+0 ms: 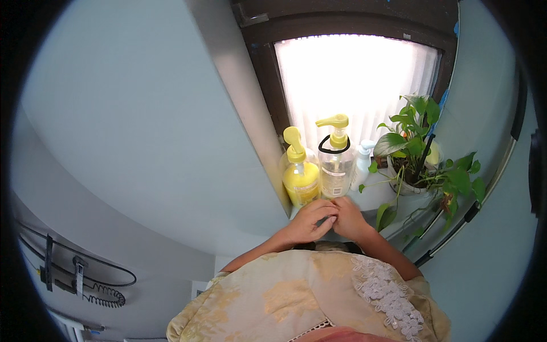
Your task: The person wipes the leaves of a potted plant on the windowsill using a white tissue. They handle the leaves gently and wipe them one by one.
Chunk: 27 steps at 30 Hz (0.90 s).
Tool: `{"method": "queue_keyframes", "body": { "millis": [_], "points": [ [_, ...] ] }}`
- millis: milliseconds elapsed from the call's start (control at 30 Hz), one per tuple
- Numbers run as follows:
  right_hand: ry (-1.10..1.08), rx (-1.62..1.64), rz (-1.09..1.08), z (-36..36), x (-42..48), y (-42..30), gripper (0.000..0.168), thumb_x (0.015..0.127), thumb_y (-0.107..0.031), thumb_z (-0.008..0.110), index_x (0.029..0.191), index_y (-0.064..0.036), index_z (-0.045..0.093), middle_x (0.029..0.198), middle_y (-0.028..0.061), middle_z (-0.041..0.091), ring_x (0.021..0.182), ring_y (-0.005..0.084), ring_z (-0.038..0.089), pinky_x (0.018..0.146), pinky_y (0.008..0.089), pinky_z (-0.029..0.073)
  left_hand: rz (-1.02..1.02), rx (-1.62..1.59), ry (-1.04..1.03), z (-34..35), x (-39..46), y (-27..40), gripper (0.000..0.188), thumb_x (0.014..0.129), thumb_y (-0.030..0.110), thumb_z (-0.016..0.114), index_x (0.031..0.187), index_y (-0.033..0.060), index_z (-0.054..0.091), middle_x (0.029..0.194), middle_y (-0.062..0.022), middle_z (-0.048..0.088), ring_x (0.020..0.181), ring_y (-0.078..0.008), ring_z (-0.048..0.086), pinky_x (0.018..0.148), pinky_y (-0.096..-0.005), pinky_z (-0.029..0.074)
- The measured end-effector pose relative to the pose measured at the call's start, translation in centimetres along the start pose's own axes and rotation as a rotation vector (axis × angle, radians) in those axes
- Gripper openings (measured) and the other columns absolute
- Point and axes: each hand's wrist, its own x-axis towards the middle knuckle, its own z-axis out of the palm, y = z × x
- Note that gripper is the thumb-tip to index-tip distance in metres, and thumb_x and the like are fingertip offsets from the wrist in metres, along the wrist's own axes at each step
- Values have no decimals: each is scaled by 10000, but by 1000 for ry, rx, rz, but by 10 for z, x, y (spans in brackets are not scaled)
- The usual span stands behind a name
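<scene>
My left hand (310, 221) and my right hand (349, 219) meet in front of my body, at the front edge of a window sill (376, 197). The left fingers curve over to touch the right hand, with a gap above the left thumb. Nothing held is visible, though the right fingers are partly hidden. Just beyond the left hand stands a pump bottle of yellow liquid (301, 183). Beside it is a clear pump bottle (335, 173) with a yellow pump head and a black band (334, 151) about its neck. A smaller white pump bottle (361, 166) stands to its right.
A potted leafy plant (412, 154) trails vines over the sill's right side. Behind is a bright window (354, 81) in a dark frame. Walls close in on both sides. A curved metal rail (453, 231) runs at right; a coiled cord (104, 296) hangs at lower left.
</scene>
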Motion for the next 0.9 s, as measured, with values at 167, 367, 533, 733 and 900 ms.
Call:
{"method": "queue_keyframes", "body": {
  "millis": [167,367,533,733,900],
  "points": [
    [18,4,-102,2,-2,12,179,776,-76,614,950,-40,634,997,121,581,974,322,548,804,418,475,-81,-28,39,0,-8,-7,185,856,25,631,1039,-6,639,1004,-140,614,872,-243,613,743,-308,489],
    [59,-70,-139,-2,1,12,191,739,-46,622,927,-42,657,931,127,602,914,329,566,786,418,483,-128,-20,75,-4,-22,-6,130,851,46,638,976,10,648,918,-112,623,805,-235,611,695,-307,490],
    [-93,376,-180,-2,6,7,206,803,-23,589,993,-35,669,863,65,630,787,233,586,716,349,495,5,117,107,-25,-20,16,103,834,17,630,933,1,652,931,-132,646,825,-258,631,704,-322,498],
    [-67,1404,157,-63,26,-37,316,913,-18,479,1209,-15,592,1009,52,626,806,119,557,674,263,475,82,234,321,-51,-18,38,152,794,-7,639,945,-2,653,955,-164,646,816,-281,631,708,-341,506],
    [-97,1711,71,-82,37,-70,364,919,-10,464,1273,-20,545,1137,81,590,890,132,552,696,268,472,158,318,353,-56,-23,38,201,783,-11,643,983,-4,660,1033,-206,618,866,-288,619,735,-346,502]
  ]
}}
